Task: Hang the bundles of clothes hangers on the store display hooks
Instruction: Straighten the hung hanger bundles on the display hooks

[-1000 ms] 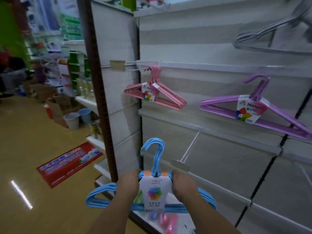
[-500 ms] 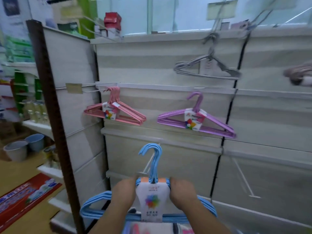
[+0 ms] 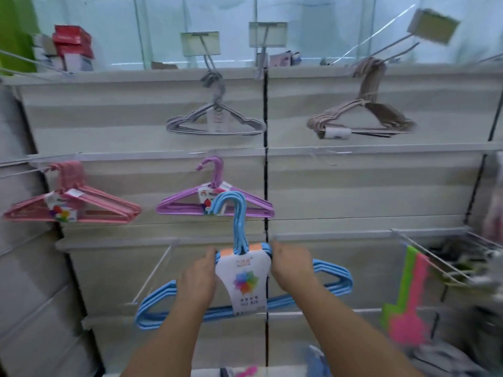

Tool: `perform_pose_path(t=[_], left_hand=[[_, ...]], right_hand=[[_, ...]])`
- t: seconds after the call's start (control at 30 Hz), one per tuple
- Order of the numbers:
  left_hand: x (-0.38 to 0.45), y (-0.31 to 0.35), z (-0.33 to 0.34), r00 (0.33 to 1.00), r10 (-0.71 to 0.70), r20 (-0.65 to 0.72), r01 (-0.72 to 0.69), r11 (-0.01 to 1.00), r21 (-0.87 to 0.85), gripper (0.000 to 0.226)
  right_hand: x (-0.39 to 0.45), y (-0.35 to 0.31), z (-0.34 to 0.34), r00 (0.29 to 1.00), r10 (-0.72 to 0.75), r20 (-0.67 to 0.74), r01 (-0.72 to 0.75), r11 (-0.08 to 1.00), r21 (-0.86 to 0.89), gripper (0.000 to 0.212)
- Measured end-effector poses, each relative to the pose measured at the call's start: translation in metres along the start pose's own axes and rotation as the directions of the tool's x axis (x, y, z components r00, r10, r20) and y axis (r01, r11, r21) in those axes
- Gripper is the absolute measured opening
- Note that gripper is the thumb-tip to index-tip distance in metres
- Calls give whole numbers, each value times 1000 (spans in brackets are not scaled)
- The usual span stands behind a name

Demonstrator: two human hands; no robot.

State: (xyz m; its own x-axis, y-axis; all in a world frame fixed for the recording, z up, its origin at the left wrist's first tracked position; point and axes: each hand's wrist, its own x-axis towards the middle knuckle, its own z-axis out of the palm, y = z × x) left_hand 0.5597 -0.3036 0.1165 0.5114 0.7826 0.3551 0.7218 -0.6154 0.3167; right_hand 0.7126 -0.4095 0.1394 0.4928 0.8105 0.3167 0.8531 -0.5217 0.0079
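bare wall panel right of the purple bundle lies open (the blue bundle overlaps the purple one).

A bundle of hangers was held upright before the display wall, the left hand on its left shoulder and the right hand on its right, a label card between them. Its hooks overlapped a second bundle hanging on the wall behind. Left of that hung a third bundle. In the row above hung a fourth bundle, with a fifth bundle to its right. A bare display hook stuck out left of the left hand.
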Motion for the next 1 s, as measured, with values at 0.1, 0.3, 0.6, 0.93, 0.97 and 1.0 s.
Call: perform_pose_path(t=[0.1,0.3,0.6,0.93,0.97,1.0], left_hand=[[16,34,13,995,101,-4,-101,995,16,25],[49,80,36,969,248,-19,-248,967,-49,34],[94,140,74,922,386,-2,-386,922,-33,42],[134,221,108,929,370,-13,-370,929,-7,32],[138,228,110,932,363,-20,-363,932,-9,31],[142,237,113,934,355,-30,-355,935,-8,29]], right_hand=[[2,33,0,989,144,-23,-144,989,20,28],[11,85,2,946,320,-41,-320,947,10,25],[26,151,20,863,501,-64,-498,865,59,24],[68,240,23,871,487,-66,-488,873,7,25],[74,248,23,873,482,-71,-482,876,16,25],[79,257,22,875,477,-77,-477,879,26,24]])
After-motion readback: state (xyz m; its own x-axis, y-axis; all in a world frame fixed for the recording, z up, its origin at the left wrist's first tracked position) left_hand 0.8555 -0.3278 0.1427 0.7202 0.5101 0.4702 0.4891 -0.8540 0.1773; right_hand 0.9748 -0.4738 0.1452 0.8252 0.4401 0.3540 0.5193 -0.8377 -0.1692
